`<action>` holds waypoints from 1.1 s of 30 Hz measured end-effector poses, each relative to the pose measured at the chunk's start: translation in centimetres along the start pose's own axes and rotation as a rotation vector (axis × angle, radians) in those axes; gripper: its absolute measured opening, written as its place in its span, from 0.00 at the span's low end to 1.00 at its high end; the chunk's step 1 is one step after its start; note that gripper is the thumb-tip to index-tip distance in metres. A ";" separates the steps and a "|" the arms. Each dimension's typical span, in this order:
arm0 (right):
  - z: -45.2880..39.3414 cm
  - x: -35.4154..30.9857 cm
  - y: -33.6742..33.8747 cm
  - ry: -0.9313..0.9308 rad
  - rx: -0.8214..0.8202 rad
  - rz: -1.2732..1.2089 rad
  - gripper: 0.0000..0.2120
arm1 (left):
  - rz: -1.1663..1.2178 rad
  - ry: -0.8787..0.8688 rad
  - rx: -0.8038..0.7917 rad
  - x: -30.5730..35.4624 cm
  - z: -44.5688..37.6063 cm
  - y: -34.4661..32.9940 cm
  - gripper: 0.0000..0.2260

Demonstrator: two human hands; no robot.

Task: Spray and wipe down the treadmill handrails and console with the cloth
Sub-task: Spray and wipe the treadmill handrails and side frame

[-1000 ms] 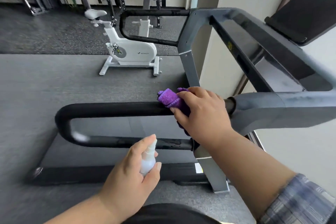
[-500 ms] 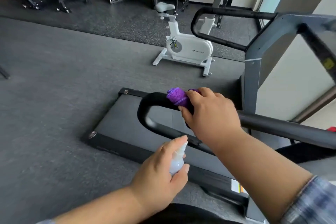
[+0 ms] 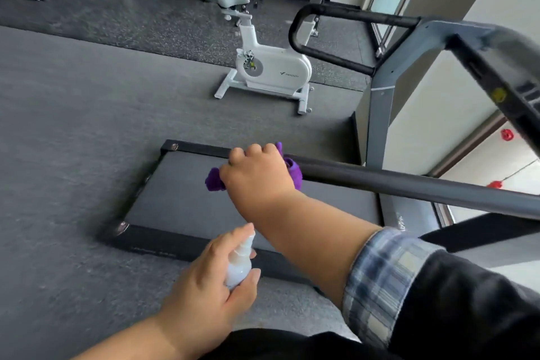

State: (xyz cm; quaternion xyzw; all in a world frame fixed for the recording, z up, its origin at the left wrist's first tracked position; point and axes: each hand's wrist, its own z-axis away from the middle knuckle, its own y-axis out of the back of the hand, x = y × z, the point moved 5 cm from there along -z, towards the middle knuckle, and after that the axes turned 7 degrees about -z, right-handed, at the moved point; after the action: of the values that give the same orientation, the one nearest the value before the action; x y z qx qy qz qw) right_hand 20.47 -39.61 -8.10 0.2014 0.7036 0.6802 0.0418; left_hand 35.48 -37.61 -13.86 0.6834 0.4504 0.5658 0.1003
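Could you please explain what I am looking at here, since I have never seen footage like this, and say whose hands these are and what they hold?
There is no robot here. The single picture comes from a wide-angle camera worn on a person's head, looking forward and down, so the two bare hands are that person's own. The right hand grips a purple cloth wrapped round the near black handrail of a treadmill, at its curved end. The left hand holds a small white spray bottle lower down, away from the rail. Below the hands lies the treadmill belt, on a grey gym floor. Further off stands a white exercise bike, with the far handrail to its right.
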 end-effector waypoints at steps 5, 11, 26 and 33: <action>-1.3 -4.1 -3.7 0.156 -0.157 0.127 0.11 | 0.043 -0.025 0.036 -2.0 -0.1 2.1 0.31; -0.7 -4.9 -4.4 0.164 -0.112 0.016 0.12 | 0.037 -0.092 0.028 -3.1 -0.4 3.8 0.32; 17.9 16.0 3.8 -0.922 0.844 -0.544 0.17 | 0.139 -0.319 -0.123 -1.4 -3.2 2.6 0.31; 16.5 14.5 0.7 -0.921 0.526 -0.276 0.21 | 0.165 -0.323 -0.212 -1.0 -3.8 0.8 0.28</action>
State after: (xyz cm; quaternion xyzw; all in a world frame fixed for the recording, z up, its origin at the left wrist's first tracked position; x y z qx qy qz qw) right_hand 12.87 -19.17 -5.43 0.3878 0.7787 0.3108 0.3828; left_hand 32.67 -40.23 -12.75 0.7852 0.3088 0.4996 0.1960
